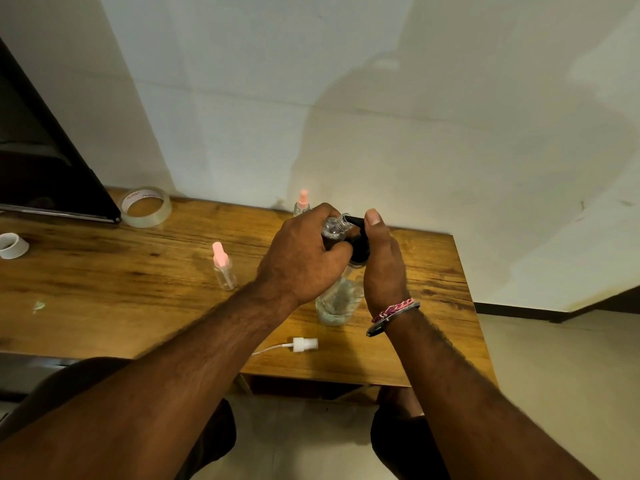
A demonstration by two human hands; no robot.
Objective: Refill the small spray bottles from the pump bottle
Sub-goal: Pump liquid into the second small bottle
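Observation:
My left hand grips a small clear spray bottle with its top off, tilted so its open neck meets the black nozzle of the pump bottle. The clear pump bottle stands on the wooden table. My right hand is wrapped round its black pump head, thumb on top. A white spray top with its tube lies on the table near the front edge. Two more small bottles with pink caps stand nearby, one to the left, one behind my left hand.
A roll of clear tape lies at the back left beside a dark monitor. A smaller white tape roll sits at the far left. The wall stands right behind the table. The table's right edge drops to the floor.

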